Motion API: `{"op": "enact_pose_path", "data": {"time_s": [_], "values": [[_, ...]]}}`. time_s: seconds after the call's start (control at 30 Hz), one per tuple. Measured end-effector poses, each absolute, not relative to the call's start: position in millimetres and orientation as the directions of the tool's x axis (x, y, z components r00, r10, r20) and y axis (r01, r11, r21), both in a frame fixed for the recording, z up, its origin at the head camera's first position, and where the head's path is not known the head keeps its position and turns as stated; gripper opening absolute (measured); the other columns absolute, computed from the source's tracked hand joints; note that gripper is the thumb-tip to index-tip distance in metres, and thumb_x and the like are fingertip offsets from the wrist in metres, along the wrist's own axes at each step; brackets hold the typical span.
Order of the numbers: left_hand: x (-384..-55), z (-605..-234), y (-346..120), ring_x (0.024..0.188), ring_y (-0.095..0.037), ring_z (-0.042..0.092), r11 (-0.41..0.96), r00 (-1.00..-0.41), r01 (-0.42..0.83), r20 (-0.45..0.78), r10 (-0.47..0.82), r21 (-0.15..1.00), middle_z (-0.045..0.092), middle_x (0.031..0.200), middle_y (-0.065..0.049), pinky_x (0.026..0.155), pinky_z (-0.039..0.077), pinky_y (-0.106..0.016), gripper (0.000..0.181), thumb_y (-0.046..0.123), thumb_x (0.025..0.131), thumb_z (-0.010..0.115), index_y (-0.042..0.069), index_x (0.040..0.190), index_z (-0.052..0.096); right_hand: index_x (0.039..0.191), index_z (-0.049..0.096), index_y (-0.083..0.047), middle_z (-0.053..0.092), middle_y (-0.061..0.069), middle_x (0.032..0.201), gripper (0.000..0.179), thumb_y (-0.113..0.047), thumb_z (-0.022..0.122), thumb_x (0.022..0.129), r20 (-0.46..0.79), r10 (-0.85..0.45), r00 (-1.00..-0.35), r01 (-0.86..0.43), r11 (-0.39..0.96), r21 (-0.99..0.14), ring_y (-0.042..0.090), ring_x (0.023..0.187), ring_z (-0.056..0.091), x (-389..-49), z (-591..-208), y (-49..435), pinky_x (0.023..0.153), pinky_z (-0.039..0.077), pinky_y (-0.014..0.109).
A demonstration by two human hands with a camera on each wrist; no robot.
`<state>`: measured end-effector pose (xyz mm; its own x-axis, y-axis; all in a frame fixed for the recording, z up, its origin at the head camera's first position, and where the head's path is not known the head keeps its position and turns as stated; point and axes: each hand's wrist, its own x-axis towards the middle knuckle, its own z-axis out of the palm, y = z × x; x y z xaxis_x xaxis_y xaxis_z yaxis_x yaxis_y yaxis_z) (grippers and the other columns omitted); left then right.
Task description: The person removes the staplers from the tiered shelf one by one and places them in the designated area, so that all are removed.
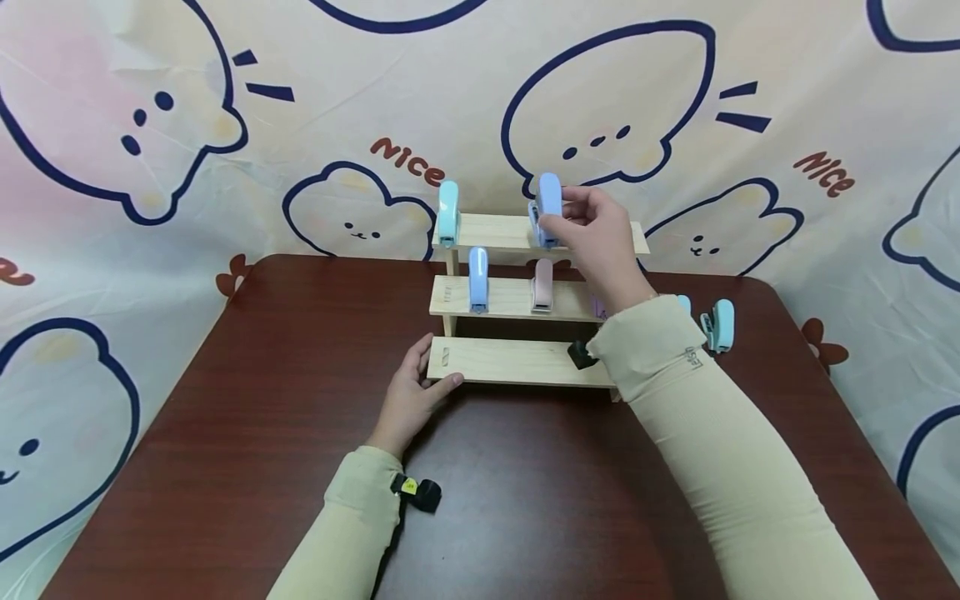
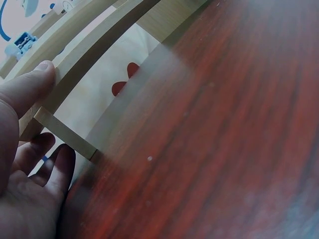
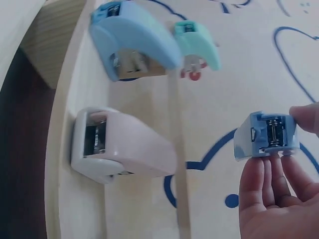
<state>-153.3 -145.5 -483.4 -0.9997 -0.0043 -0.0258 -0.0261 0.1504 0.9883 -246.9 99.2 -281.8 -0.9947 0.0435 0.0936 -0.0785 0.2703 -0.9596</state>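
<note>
A three-step wooden display rack stands on the table, its lowest board gripped at the left end by my left hand. The left wrist view shows the thumb on the board and the other fingers below it. Over the top step, right of centre, my right hand pinches a periwinkle-blue stapler between thumb and fingers. A mint-green stapler stands at the top step's left end. On the middle step are a blue stapler and a pale pink stapler; a purple stapler is mostly hidden by my right hand.
On the table right of the rack stands a teal stapler, with a light blue thing partly behind my right sleeve. The brown table ends at a backdrop cloth printed with cartoon faces.
</note>
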Motion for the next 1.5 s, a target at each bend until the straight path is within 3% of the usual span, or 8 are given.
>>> {"op": "enact_pose_path", "data": {"time_s": [0.33, 0.63, 0.9, 1.13, 1.27, 1.5], "values": [[-155, -486, -147, 0.134, -0.019, 0.048, 0.154, -1.0, -0.023, -0.023, -0.004, 0.988, 0.042, 0.156, -0.011, 0.103, 0.045, -0.041, 0.09, 0.017, 0.086, 0.082, 0.008, 0.158, 0.028, 0.132, 0.062, -0.016, 0.059, 0.004, 0.116, 0.042, -0.023, 0.074, 0.092, 0.216, 0.051, -0.975, -0.187, 0.335, -0.924, 0.018, 0.104, 0.052, -223, -287, 112, 0.089, 0.05, 0.03], [-153, -483, -145, 0.134, -0.018, 0.048, 0.145, -1.0, -0.024, -0.024, -0.005, 0.989, 0.044, 0.155, -0.011, 0.106, 0.043, -0.042, 0.088, 0.016, 0.087, 0.081, 0.008, 0.158, 0.028, 0.136, 0.059, -0.017, 0.059, 0.005, 0.12, 0.047, -0.027, 0.074, 0.092, 0.237, 0.078, -0.968, -0.195, 0.353, -0.915, 0.018, 0.108, 0.052, -204, -291, 127, 0.09, 0.051, 0.032], [-153, -480, -144, 0.133, -0.018, 0.049, 0.149, -1.0, -0.03, -0.03, -0.004, 0.988, 0.044, 0.155, -0.01, 0.104, 0.044, -0.041, 0.088, 0.015, 0.087, 0.08, 0.009, 0.158, 0.028, 0.13, 0.063, -0.013, 0.062, 0.005, 0.115, 0.041, -0.019, 0.074, 0.091, 0.312, 0.127, -0.942, -0.263, 0.299, -0.917, 0.019, 0.101, 0.055, -184, -300, 141, 0.088, 0.049, 0.026], [-153, -481, -146, 0.13, -0.019, 0.051, 0.147, -1.0, -0.025, -0.024, -0.008, 0.989, 0.043, 0.155, -0.01, 0.097, 0.048, -0.029, 0.089, 0.016, 0.087, 0.081, 0.009, 0.158, 0.028, 0.124, 0.067, -0.005, 0.064, 0.01, 0.111, 0.037, 0.002, 0.072, 0.088, 0.364, 0.2, -0.91, -0.344, 0.129, -0.93, 0.023, 0.095, 0.057, -167, -313, 166, 0.081, 0.051, 0.022], [-153, -482, -148, 0.129, -0.02, 0.052, 0.151, -1.0, -0.02, -0.018, -0.016, 0.988, 0.042, 0.156, -0.01, 0.091, 0.049, -0.023, 0.088, 0.016, 0.088, 0.08, 0.009, 0.158, 0.028, 0.122, 0.069, -0.004, 0.064, 0.012, 0.11, 0.037, 0.005, 0.073, 0.086, 0.37, 0.249, -0.895, -0.363, 0.075, -0.929, 0.024, 0.095, 0.057, -162, -320, 180, 0.08, 0.052, 0.022], [-154, -484, -146, 0.13, -0.02, 0.051, 0.16, -1.0, -0.018, -0.019, 0.003, 0.987, 0.041, 0.156, -0.01, 0.093, 0.048, -0.024, 0.089, 0.017, 0.087, 0.081, 0.009, 0.158, 0.028, 0.125, 0.068, -0.006, 0.063, 0.011, 0.118, 0.039, 0.004, 0.073, 0.087, 0.336, 0.329, -0.882, -0.339, 0.05, -0.939, 0.025, 0.101, 0.056, -154, -331, 205, 0.085, 0.052, 0.023]]}}
